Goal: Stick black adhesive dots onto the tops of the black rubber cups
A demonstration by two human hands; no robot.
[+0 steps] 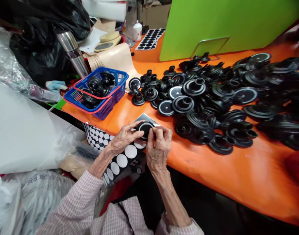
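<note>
A round black disc point(145, 129) with a pale ring is held up between both hands at the table's front edge. My left hand point(126, 137) grips its left side, thumb on its face. The fingers of my right hand point(159, 143) are pinched at its right rim. Beneath the disc lies a silvery plate point(143, 117), partly hidden. A strip of white round stickers point(121, 160) on black backing hangs below the hands. To the right, a large heap of black round parts point(185, 103) with stub necks covers the orange table point(208, 173).
A blue basket point(120, 89) with red handles holds several black parts at the left. Behind it are a steel thermos point(72, 52) and brown paper point(122, 58). A green board point(200, 26) stands at the back, near a dotted sheet point(150, 39) and a white bottle point(137, 31).
</note>
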